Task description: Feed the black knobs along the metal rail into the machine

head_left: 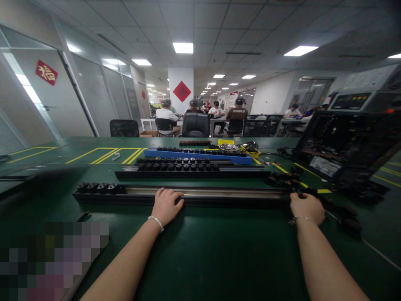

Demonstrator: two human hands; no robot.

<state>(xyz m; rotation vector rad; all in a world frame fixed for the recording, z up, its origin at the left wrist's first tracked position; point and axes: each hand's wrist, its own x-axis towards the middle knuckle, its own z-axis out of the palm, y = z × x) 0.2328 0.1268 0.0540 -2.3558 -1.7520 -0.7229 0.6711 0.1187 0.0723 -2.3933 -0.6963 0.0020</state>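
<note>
A long black channel (219, 201) with a silvery strip along its inside lies crosswise before me on the green table. Several small black round-topped parts (102, 188) sit in a row at its left end. My left hand (166, 205) is closed over the near wall of the channel, left of its middle, fingers over the edge and thumb on the outside. At the channel's right end, my right hand (307, 207) has its fingers closed on a small black part, mostly hidden by them. Loose black parts (286, 179) lie heaped just beyond and right of that hand.
Behind lie another black channel (191, 174) with parts and a blue channel (200, 156) with a similar row. A yellow tray (226, 142), a metal dish (228, 147) and an open black case (335, 142) stand farther back. A pixelated object covers the lower left. People sit beyond.
</note>
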